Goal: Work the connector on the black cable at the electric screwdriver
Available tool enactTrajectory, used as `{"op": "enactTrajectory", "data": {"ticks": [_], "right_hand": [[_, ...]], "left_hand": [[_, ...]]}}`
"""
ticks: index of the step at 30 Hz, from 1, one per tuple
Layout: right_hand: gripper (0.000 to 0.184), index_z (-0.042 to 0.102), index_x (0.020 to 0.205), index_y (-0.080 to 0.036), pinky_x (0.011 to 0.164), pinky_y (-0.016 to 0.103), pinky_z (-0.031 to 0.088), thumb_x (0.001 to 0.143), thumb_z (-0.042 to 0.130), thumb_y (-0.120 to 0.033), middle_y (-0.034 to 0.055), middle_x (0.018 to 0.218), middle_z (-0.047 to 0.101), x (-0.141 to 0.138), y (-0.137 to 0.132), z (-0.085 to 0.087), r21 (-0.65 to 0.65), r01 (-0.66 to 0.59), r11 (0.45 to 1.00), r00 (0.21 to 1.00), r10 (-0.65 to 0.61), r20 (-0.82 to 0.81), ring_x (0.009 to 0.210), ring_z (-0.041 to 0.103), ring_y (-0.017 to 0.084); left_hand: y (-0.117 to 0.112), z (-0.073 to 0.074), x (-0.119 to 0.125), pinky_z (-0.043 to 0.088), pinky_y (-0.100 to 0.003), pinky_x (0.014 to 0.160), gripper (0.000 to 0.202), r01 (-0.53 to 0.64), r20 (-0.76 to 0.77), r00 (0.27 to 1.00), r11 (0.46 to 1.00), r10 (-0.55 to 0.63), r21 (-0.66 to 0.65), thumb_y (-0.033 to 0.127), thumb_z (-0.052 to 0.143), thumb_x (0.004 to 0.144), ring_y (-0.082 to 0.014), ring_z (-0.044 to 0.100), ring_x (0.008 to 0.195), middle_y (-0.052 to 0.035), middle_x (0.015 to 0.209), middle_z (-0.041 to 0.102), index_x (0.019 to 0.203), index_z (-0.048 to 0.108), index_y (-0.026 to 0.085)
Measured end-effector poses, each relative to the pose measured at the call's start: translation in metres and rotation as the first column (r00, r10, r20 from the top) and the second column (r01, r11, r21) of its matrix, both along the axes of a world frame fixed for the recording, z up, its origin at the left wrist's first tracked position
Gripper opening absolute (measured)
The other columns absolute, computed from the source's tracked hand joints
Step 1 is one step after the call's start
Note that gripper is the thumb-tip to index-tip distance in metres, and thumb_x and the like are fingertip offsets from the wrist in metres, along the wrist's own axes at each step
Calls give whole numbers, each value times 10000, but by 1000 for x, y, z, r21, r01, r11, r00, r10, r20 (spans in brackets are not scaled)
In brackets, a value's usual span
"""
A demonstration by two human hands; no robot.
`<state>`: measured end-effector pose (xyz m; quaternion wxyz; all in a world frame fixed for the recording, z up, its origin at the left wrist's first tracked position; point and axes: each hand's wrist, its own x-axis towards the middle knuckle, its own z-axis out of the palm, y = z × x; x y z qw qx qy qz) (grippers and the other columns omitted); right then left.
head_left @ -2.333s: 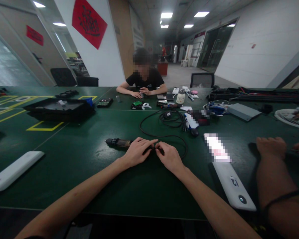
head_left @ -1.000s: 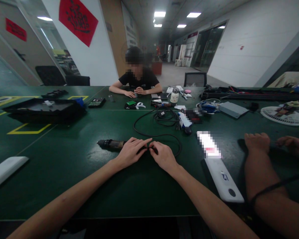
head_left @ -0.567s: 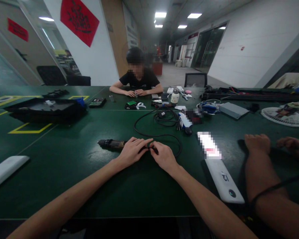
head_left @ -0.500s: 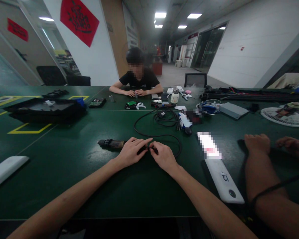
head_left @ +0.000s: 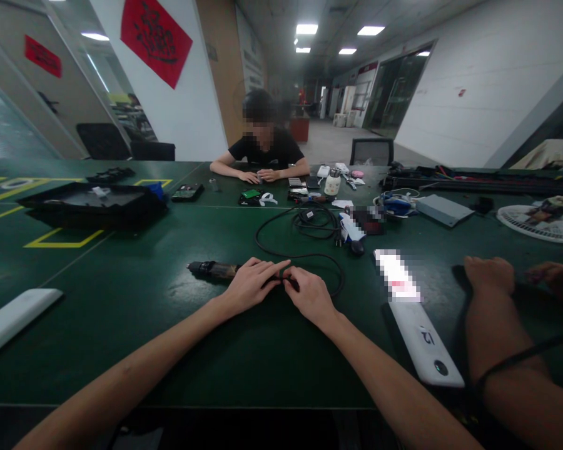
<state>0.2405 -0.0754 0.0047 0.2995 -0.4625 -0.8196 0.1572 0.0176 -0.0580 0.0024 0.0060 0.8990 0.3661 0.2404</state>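
A dark, slim corded tool (head_left: 213,270) lies on the green table (head_left: 136,300), its tip pointing left. My left hand (head_left: 253,284) lies over the tool's rear end with fingers curled around it. My right hand (head_left: 309,295) is closed in a pinch on the black cable (head_left: 304,255) right where it leaves the tool. The cable loops away toward a coil further back. The fingertips of both hands almost touch.
A white flat device (head_left: 422,340) lies right of my right arm, another white one (head_left: 14,315) at far left. A neighbour's hands (head_left: 490,275) rest at right. A black tray (head_left: 94,203) sits back left. A person (head_left: 263,150) works opposite among small parts.
My hands and the tool have stayed put. Only the camera view has shifted a little sideways.
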Motion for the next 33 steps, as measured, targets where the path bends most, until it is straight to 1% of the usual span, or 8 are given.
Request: {"op": "enactTrajectory", "data": {"ticks": [4,7,11,16,21,26,31,33], "right_hand": [[107,646,1084,-253,799,285,491,1007,591,-201,35,1089,732,0,1,-1,-2,2,1000,1000,-2,-3,943,701,197],[117,648,1091,-255,812,287,494,1004,593,-199,32,1087,733,0,1,-2,-1,0,1000,1000,0,-8,949,702,197],[110,643,1085,-250,798,291,491,1003,590,-199,33,1066,732,0,1,-1,1,-4,1000,1000,4,-12,918,697,195],[121,645,1091,-250,756,291,478,1000,589,-192,28,1037,730,1,1,0,-2,-9,1000,1000,9,-13,860,685,187],[119,651,1086,-243,736,291,468,998,587,-192,31,1018,726,1,1,0,-3,-11,1000,1000,11,-14,838,676,184],[127,643,1089,-248,720,289,459,992,591,-184,22,999,723,1,1,1,-4,-10,1000,1000,10,-19,821,669,181],[106,634,1072,-244,707,286,458,993,585,-192,26,992,723,1,0,1,-9,-6,1000,1000,6,-22,823,674,183],[110,629,1079,-244,706,286,457,994,583,-191,25,997,726,1,1,1,-10,-5,1000,1000,5,-23,819,674,182]], "left_hand": [[0,0,-1,463,-404,978,634,4,0,1000,1000,-4,-5,284,563,1035,-216,681,1148,-50,1288,706,1618,314,301],[0,1,-1,457,-394,997,617,24,8,1000,999,-24,-24,271,539,1047,-200,677,1160,-37,1301,702,1618,308,312],[-1,2,1,448,-411,998,589,-16,2,1000,1000,16,-20,294,544,1051,-216,676,1149,-41,1270,709,1604,340,313],[-2,2,1,446,-395,1003,674,9,17,1000,999,-9,-44,263,549,1039,-203,666,1183,-30,1299,700,1639,247,322],[-1,1,2,447,-400,971,654,-27,23,999,999,28,-36,280,561,1035,-215,686,1118,-37,1219,719,1627,285,314],[-2,2,1,440,-386,1006,674,17,44,999,998,-14,-57,239,538,1035,-189,675,1153,-20,1257,710,1637,247,325],[-2,2,3,450,-406,962,630,-30,24,999,999,31,-32,282,546,1041,-213,683,1088,-32,1190,719,1620,300,317],[-2,2,3,452,-409,974,652,-22,26,999,999,23,-34,272,554,1031,-215,680,1119,-36,1222,714,1625,287,315]]}}
